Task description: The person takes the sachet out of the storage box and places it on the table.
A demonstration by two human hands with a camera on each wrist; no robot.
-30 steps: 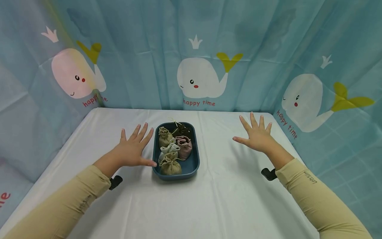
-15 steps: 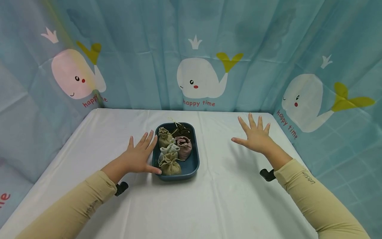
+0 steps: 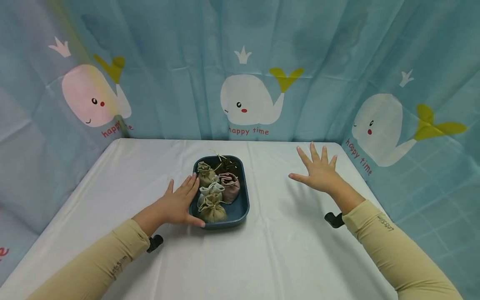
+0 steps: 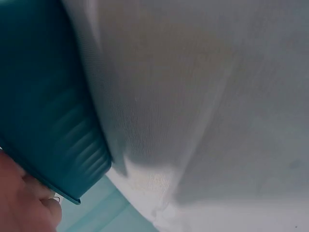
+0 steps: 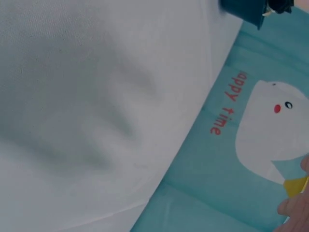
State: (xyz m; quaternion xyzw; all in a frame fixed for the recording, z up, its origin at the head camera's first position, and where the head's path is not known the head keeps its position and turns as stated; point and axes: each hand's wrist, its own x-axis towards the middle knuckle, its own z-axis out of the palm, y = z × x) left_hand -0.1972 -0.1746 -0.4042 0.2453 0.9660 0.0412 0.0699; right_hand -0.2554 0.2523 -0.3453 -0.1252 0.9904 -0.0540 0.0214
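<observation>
1. At the far left, left of the blue tray (image 3: 244,205), a blue curtain (image 3: 45,175) printed with a whale is seen hanging beside the white-covered table (image 3: 112,175).
2. The left hand (image 3: 176,205) is laid against the tray's left wall, fingers straight and close together along the rim, thumb stretched along the near left corner; nothing is gripped. In the left wrist view the tray's ribbed outer wall (image 4: 48,111) is shown close against the hand (image 4: 21,203).
3. The tray is set near the middle of the table, and small drawstring pouches are held inside it: an olive pouch (image 3: 212,211) at the near end, a pale grey pouch (image 3: 211,191) just behind it, a pink pouch (image 3: 231,187) to the right of that, a tan pouch (image 3: 205,173) at the far left and a dark pouch (image 3: 226,165) at the far end.
4. Right of the tray and well apart from it, the right hand (image 3: 318,173) is spread wide over the cloth, fingers straight and splayed, with nothing held. Whether the cloth is touched cannot be told.
5. Further right of the tray, more whale-printed curtain (image 3: 393,125) is seen past the table's edge.
</observation>
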